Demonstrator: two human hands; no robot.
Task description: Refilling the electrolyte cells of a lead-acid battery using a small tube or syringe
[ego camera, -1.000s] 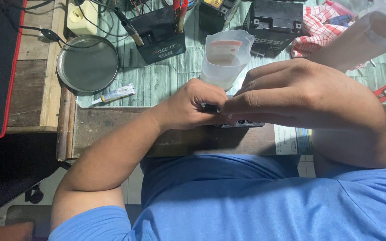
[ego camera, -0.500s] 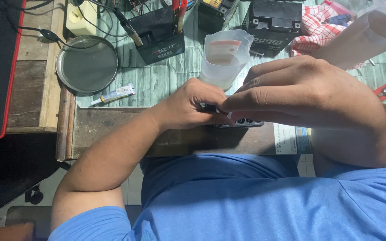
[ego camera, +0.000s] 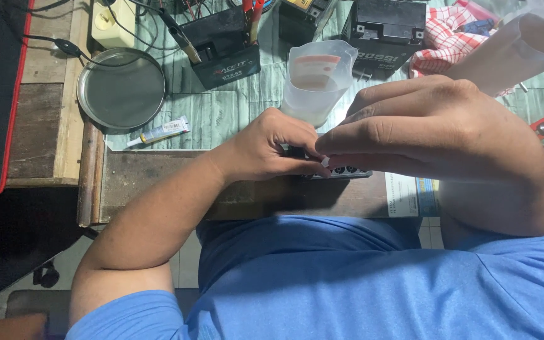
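Observation:
Both my hands meet over a small black battery (ego camera: pixel 341 171) with a row of round filler holes, sitting at the near edge of the bench. My left hand (ego camera: pixel 272 148) grips its left end. My right hand (ego camera: pixel 423 129) lies over its top, fingertips pinched on something small and white at the holes; what it is I cannot tell. Most of the battery is hidden under the hands.
A translucent measuring jug (ego camera: pixel 316 79) stands just beyond the hands. Other black batteries (ego camera: pixel 221 47) (ego camera: pixel 385 25) sit at the back, one with tools in it. A round metal pan (ego camera: pixel 121 88) and a small glue tube (ego camera: pixel 158 132) lie left. A checked cloth (ego camera: pixel 442 44) lies back right.

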